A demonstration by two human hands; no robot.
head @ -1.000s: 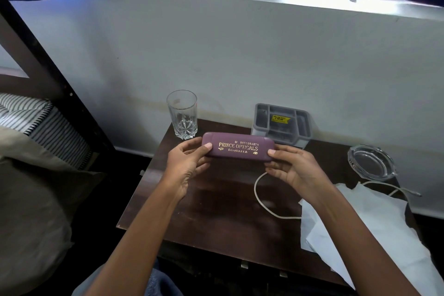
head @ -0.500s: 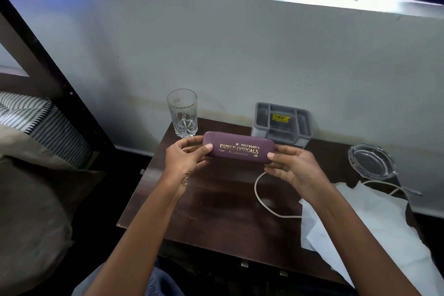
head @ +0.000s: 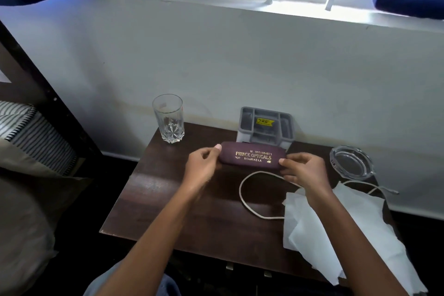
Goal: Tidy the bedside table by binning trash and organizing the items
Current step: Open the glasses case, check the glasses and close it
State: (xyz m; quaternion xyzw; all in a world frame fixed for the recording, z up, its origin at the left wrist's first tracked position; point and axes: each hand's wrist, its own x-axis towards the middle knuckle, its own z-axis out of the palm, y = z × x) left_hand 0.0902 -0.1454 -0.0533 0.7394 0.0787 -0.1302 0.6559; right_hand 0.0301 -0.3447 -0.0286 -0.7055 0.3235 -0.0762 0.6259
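Observation:
A maroon spectacle case [head: 252, 156] with gold lettering lies lengthwise just in front of the grey organiser tray [head: 265, 126] at the back of the dark wooden bedside table [head: 168, 202]. My left hand [head: 203, 167] pinches its left end and my right hand [head: 304, 170] grips its right end. Whether the case touches the tabletop I cannot tell. A white cable [head: 247, 196] loops on the table below the case. Crumpled white tissue paper [head: 336, 230] covers the table's right front part.
An empty drinking glass [head: 169, 118] stands at the back left corner. A glass ashtray [head: 350, 162] sits at the back right. A bed with a striped pillow [head: 26, 127] is at the left. The white wall rises right behind the table.
Both hands have carried the case a little farther back, toward the organiser tray. The camera view has tilted slightly. Everything else on the table stays put.

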